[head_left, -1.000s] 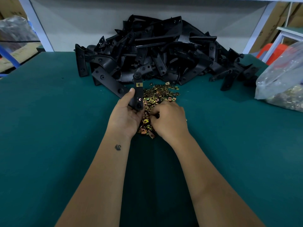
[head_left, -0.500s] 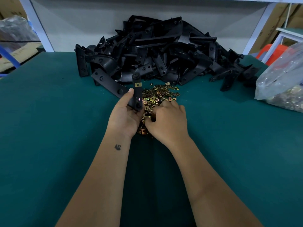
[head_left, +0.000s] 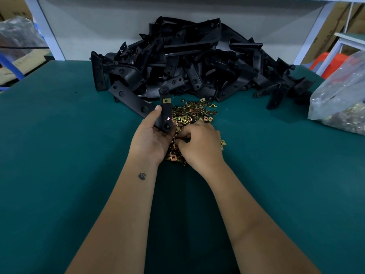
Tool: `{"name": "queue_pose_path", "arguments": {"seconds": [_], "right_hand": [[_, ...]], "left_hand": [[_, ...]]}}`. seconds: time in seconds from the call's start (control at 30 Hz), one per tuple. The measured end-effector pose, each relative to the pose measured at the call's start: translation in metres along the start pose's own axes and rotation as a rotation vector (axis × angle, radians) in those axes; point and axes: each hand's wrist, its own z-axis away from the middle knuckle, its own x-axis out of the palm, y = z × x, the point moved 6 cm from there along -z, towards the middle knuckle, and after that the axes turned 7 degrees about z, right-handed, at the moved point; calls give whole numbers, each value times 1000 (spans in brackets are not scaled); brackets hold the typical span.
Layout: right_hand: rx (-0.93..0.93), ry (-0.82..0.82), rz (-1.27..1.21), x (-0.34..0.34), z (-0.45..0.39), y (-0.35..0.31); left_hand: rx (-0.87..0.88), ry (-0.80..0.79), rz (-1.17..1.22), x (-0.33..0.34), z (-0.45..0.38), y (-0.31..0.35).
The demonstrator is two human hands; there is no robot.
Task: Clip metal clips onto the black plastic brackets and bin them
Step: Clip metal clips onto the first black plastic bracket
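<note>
My left hand (head_left: 150, 138) grips a black plastic bracket (head_left: 165, 110) upright, thumb along its left side. One brass-coloured metal clip (head_left: 166, 100) sits clipped near the bracket's top end. Just right of it, my right hand (head_left: 199, 144) rests palm down in a loose pile of metal clips (head_left: 192, 114), fingers curled among them and pinching at the clips; whether one is held is hidden under the fingers. Behind the clips rises a big heap of black brackets (head_left: 193, 64).
The work surface is a green table mat (head_left: 59, 155). A clear plastic bag of more clips (head_left: 343, 99) lies at the right edge. A white shelf frame (head_left: 47, 30) and cardboard boxes stand behind. No bin is in view.
My right hand slid slightly forward into the clip pile half a second ago, then drew back a little with fingers curling. The left hand and its bracket have hardly moved.
</note>
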Motion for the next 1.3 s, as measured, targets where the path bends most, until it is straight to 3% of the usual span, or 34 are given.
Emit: {"name": "queue_pose_path", "arguments": {"seconds": [0.13,0.4,0.57,1.07,1.3], "right_hand": [[-5,11,-98,-3,0,-1],[216,76,-805,-14,-2,15],[264,20,-1108,-10,-3,16],[309,-8,-1303,-6,-5,18],[265,38,-1259,-9,-4,19]], "left_hand": [[-3,4,0,0,1,0],[-26,-66,-7,5,2,-2],[-36,-143,0,12,5,-2],[-80,-264,-39,17,8,-7],[-78,-250,-15,18,9,-7]]}}
